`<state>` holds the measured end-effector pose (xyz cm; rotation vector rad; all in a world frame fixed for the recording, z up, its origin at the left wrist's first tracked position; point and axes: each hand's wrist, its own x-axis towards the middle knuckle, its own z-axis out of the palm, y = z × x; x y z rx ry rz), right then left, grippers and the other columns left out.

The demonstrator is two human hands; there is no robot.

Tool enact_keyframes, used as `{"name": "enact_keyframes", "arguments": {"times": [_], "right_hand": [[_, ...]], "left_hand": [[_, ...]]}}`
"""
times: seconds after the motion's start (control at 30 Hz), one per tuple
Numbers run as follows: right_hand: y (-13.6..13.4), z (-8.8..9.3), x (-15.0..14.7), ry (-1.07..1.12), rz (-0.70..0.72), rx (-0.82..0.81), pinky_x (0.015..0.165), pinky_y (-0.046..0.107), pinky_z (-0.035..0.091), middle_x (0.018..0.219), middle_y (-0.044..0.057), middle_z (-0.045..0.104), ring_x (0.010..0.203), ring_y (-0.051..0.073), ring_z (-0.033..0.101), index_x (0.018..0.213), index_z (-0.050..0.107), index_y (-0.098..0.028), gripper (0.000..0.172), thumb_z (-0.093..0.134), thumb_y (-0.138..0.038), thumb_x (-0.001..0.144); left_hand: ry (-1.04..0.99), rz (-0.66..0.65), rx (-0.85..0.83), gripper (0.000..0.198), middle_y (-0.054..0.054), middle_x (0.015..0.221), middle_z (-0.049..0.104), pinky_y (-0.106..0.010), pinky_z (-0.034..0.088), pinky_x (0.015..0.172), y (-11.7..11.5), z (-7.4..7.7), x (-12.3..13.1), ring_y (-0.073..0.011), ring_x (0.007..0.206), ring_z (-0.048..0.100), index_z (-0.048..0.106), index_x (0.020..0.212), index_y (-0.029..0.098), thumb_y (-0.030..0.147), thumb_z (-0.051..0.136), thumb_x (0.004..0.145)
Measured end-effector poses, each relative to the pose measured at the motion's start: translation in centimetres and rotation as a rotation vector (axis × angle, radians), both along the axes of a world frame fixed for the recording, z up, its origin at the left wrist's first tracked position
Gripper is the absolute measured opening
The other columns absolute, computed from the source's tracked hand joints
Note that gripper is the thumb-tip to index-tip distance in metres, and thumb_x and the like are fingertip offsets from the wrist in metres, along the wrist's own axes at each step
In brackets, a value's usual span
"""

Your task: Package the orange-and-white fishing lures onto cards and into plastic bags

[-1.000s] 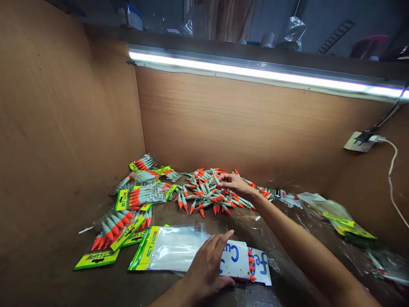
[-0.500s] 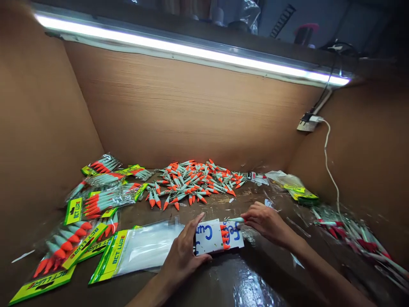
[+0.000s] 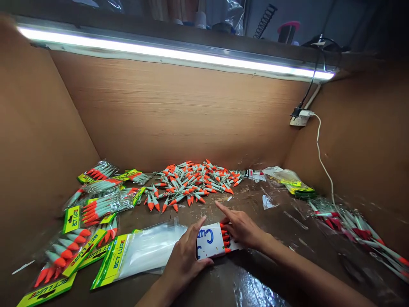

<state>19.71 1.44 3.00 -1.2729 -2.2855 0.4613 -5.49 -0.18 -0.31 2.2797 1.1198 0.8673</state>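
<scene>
Possibly the lures [image 3: 226, 244], orange tips jutting from the white card [image 3: 209, 243], could have skewed if the left hand [image 3: 185, 252], its grip clasping opposite edges, loosened. I couldn't tell whether the right hand [image 3: 243, 230] pinched any. A clear bag [image 3: 148, 249] crowded the left; behind, a loose heap [image 3: 191, 181] covered the tabletop [image 3: 230, 279].

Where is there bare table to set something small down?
Best, I'd say, between the right hand and the red-and-white heap, dodging a few scraps. Only a thin strip separates the clear bags from the orange-tipped pile. The left is crowded with filled packets.
</scene>
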Motion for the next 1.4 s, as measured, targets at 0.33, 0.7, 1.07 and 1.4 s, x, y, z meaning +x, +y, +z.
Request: {"name": "enact_keyframes", "arguments": {"times": [0.33, 0.7, 1.07, 1.4], "right_hand": [[-0.3, -1.3, 0.3, -0.102, 0.008, 0.027, 0.113, 0.044, 0.037, 0.154, 0.014, 0.042, 0.139, 0.025, 0.042, 0.156, 0.024, -0.020, 0.064, 0.046, -0.021, 0.096], [-3.1, -1.0, -1.3, -0.276, 0.054, 0.060, 0.124, 0.049, 0.011, 0.165, 0.012, 0.004, 0.153, 0.024, 0.005, 0.159, -0.002, -0.017, 0.082, 0.046, -0.044, 0.098], [-6.2, -3.2, 0.2, -0.290, 0.022, 0.039, 0.122, 0.051, 0.021, 0.164, 0.010, 0.018, 0.150, 0.028, 0.019, 0.156, 0.025, -0.024, 0.070, 0.054, -0.039, 0.095], [-2.8, -0.3, -3.4, -0.172, 0.205, -0.055, 0.122, 0.053, 0.013, 0.161, 0.017, 0.025, 0.147, 0.034, 0.025, 0.158, 0.015, -0.018, 0.106, 0.070, -0.059, 0.078]], "left_hand": [[0.380, -0.057, 0.161, 0.072, -0.010, 0.148, 0.048, -0.058, 0.034, 0.113, 0.5, -1.1, -0.9, -0.0357, 0.137, 0.044, 0.045, 0.144, 0.036, 0.050, 0.075, 0.079], [0.496, -0.162, 0.121, 0.097, -0.009, 0.166, 0.007, -0.065, 0.015, 0.117, -0.4, 0.5, -1.7, -0.0359, 0.151, 0.008, 0.001, 0.157, 0.036, 0.055, 0.065, 0.086], [0.428, -0.294, 0.140, 0.081, -0.005, 0.164, 0.018, -0.064, 0.019, 0.116, -0.2, 0.5, -1.6, -0.0345, 0.150, 0.015, 0.018, 0.154, 0.041, 0.047, 0.065, 0.089], [0.433, 0.268, 0.109, 0.049, -0.013, 0.129, 0.059, -0.046, 0.042, 0.102, 5.8, 3.7, -8.8, -0.0316, 0.120, 0.055, 0.053, 0.135, 0.023, 0.030, 0.063, 0.087]]}}
